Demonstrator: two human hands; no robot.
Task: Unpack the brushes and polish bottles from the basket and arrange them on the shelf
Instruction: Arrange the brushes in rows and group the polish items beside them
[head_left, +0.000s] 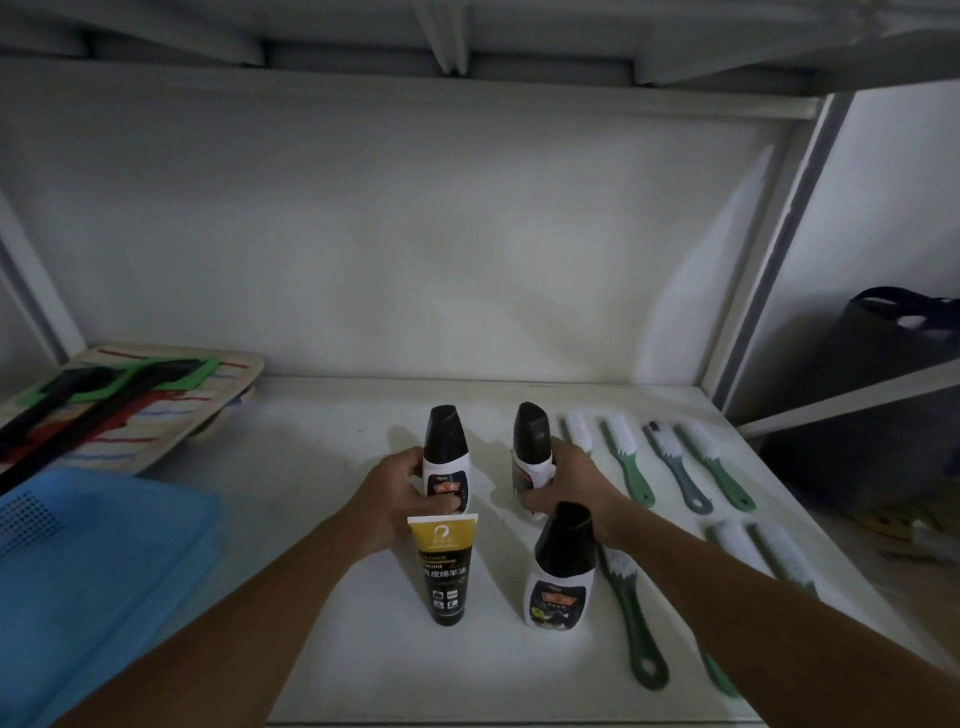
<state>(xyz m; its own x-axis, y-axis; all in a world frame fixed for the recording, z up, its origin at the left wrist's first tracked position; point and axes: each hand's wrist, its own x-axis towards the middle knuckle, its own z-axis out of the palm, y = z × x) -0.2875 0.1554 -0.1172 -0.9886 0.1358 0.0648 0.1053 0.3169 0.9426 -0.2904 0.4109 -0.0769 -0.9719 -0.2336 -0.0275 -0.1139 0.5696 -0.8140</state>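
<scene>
On the white shelf (337, 597) stand two black-capped polish bottles at the back. My left hand (400, 493) grips the left rear bottle (445, 457). My right hand (571, 488) grips the right rear bottle (531, 447). In front stand a yellow and black tube (442, 566) on its cap and a third polish bottle (561, 566). Several white-bristled brushes lie in rows on the right: a green brush (626, 462), a grey brush (675, 467), and a dark green brush (631, 618) nearer me. The blue basket (88, 571) sits at the left.
A striped board with black and green tools (119, 400) lies at the shelf's back left. A white upright post (769, 249) bounds the shelf on the right, with a dark bag (893, 332) beyond it. Another shelf board hangs overhead.
</scene>
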